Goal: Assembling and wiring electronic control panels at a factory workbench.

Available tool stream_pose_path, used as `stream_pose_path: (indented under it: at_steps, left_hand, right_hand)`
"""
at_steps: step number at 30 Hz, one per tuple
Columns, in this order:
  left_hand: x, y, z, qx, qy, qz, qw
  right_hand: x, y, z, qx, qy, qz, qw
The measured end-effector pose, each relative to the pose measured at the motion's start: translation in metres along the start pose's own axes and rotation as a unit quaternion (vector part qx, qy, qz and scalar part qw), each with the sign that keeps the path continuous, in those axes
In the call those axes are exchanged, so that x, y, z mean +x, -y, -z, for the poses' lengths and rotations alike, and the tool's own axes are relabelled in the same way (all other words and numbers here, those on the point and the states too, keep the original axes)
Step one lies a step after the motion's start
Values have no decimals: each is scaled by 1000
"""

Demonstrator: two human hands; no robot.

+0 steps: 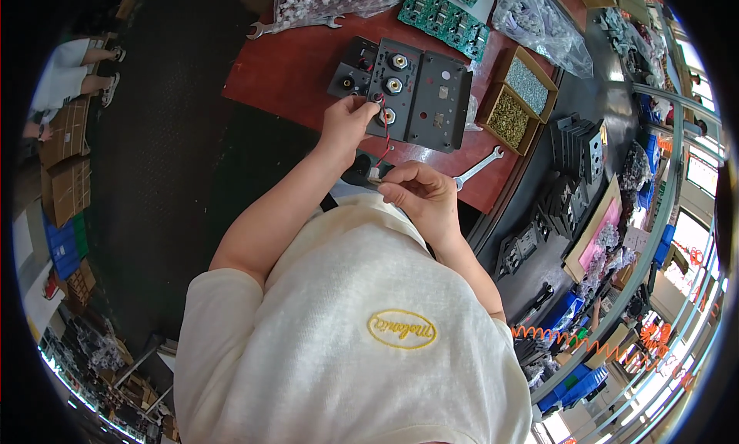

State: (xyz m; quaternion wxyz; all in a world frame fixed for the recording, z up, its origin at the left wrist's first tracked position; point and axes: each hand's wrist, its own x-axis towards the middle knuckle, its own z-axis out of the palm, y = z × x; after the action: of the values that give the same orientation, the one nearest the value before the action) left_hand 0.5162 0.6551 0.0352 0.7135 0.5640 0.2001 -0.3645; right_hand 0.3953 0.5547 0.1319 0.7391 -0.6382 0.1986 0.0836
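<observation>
A dark metal housing [431,127], opened out into two panels, lies on the red tabletop in front of me. Several round sockets with silvery hex nuts [394,85] line its left panel. My left hand [346,130] is closed at that panel's left edge, thumb and fingertips pinching at a thin red-and-black wire [386,136]. From there the wire hangs toward my body and ends near a small white connector [375,173]. Close to that end, my right hand [428,199] has its fingers curled in a pinch; what is between them I cannot make out.
An open-end wrench [481,168] lies right of the housing, another wrench [296,26] at the back left. Beyond are green circuit boards [443,20] and bags of small parts [539,24]. A divided cardboard box [531,140] holds small hardware. Black metal parts [566,205] stand farther right.
</observation>
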Motion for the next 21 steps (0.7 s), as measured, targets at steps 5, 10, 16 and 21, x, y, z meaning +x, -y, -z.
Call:
stream_pose_path:
  at_steps: [5,10,16,21]
  left_hand:
    - [-4,0,-3,-3,0,-2,1000]
    - [-1,8,2,10,16,-26,999]
    - [-14,7,-2,8,37,-53,998]
    - [-26,6,-6,105,68,-109,986]
  right_hand:
    - [1,-9,4,-71,21,33,997]
    - [3,-4,6,38,-4,8,999]
    - [16,1,18,74,-38,-69,994]
    - [30,2,30,128,-69,-100,984]
